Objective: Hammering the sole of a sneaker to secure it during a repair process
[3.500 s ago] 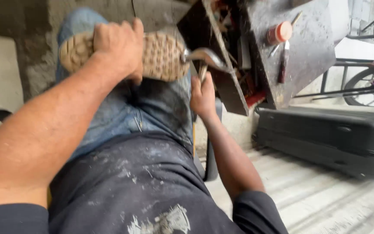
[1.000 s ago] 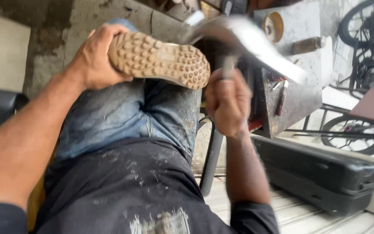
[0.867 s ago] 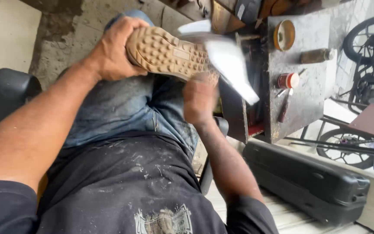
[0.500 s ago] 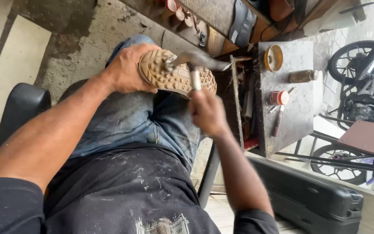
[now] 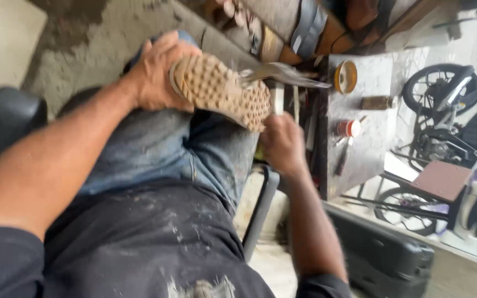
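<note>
A shoe with a tan studded sole (image 5: pixel 222 91) lies sole-up on my knee, over blue jeans. My left hand (image 5: pixel 158 72) grips the shoe at its far end and presses it down. My right hand (image 5: pixel 284 144) is closed around the handle of a metal hammer (image 5: pixel 282 74). The hammer's head sits just above the near end of the sole and is blurred.
A grey metal work stand (image 5: pixel 371 138) stands right of my knee with a round yellow tin (image 5: pixel 346 76), a red-capped tube (image 5: pixel 349 128) and small tools. A black case (image 5: pixel 382 259) lies on the floor. Bicycles (image 5: pixel 448 99) stand at the right. A black seat (image 5: pixel 6 118) is at the left.
The hammer swung up, down and up again over the sole while the left hand kept hold of the shoe. The camera view shifted and pulled back.
</note>
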